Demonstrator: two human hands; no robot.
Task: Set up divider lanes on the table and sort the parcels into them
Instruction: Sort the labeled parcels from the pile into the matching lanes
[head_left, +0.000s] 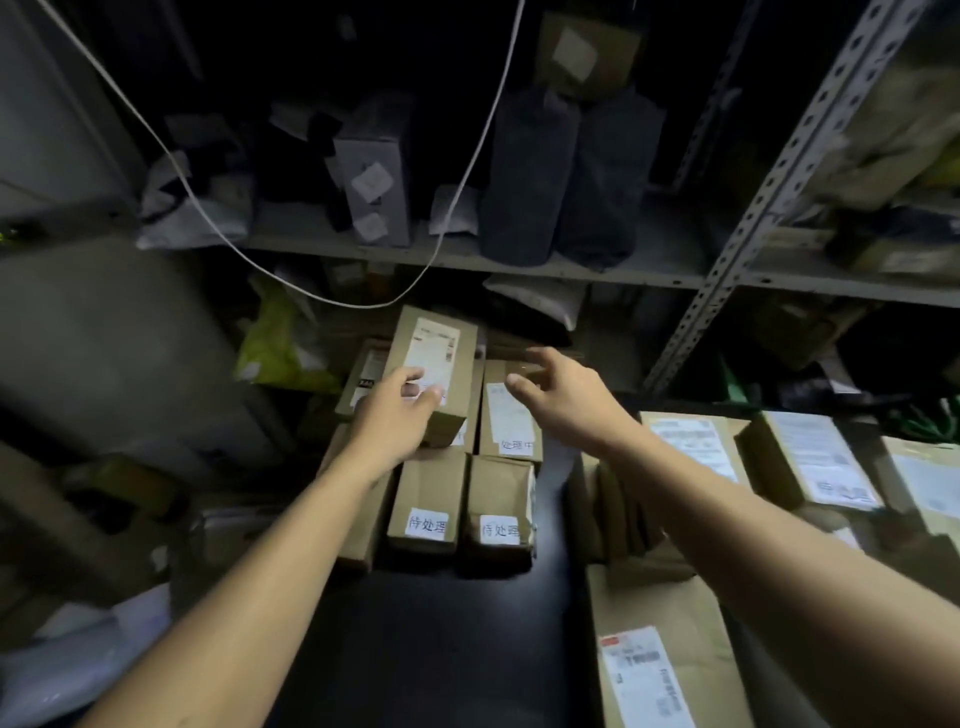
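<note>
Dark table (441, 649): left hand (395, 415) grips box (434, 364); right hand (563, 395) spread.

Matt cardboard parcels (435, 371), glossy table (431, 649)

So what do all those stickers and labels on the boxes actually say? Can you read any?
"待处理": white sticker on the front middle box.
"待处理": white sticker on the front right box.
"处理中": sticker on the box behind it.
Shipping label on the top box under the left hand: too blurred to read.
Shipping labels on the parcels at right: too blurred to read.
</note>
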